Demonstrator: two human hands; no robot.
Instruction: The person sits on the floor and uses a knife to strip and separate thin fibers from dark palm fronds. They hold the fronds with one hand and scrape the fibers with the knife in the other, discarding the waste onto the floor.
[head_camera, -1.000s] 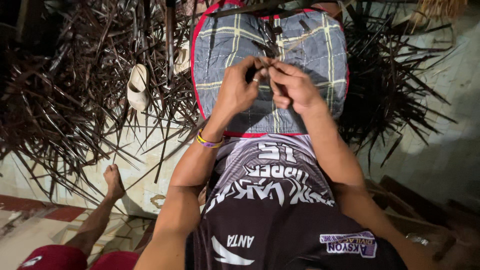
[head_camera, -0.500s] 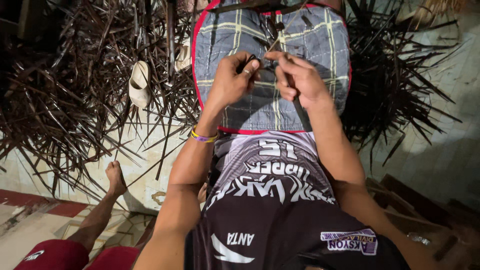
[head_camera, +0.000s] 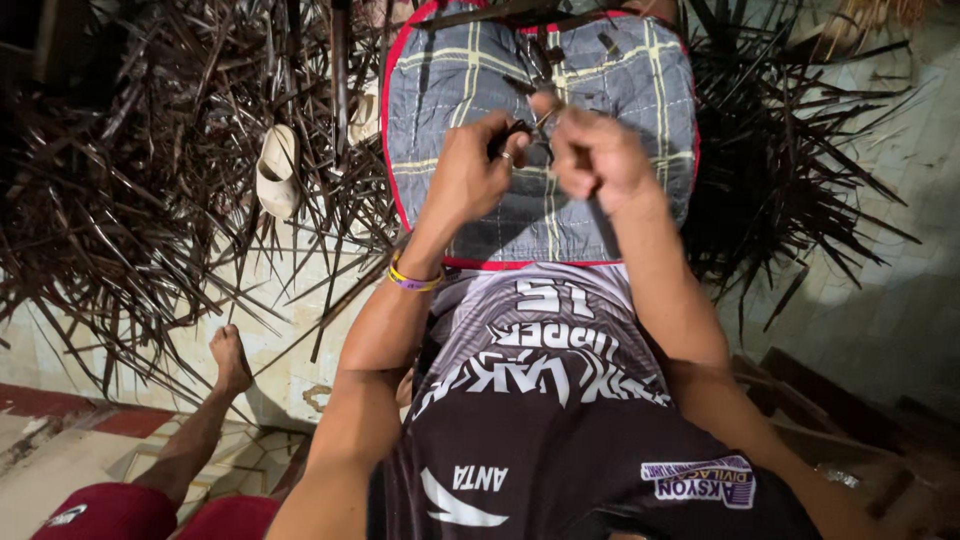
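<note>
Bare arms, yellow-and-purple wristband (head_camera: 415, 279), dark printed jersey (head_camera: 545, 400).

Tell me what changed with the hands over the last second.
Both hands shifted slightly: the left hand and right hand drew a little apart, still pinching a thin dark strip between them over the plaid cloth. The strip stays held; the sandal and the dry leaf strips are unmoved.

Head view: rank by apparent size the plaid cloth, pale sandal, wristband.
1. Plaid cloth, by far the largest, spread across the lap.
2. Pale sandal, lying among the dry leaf strips.
3. Wristband on the left wrist, smallest, though nearer the camera than the sandal.
</note>
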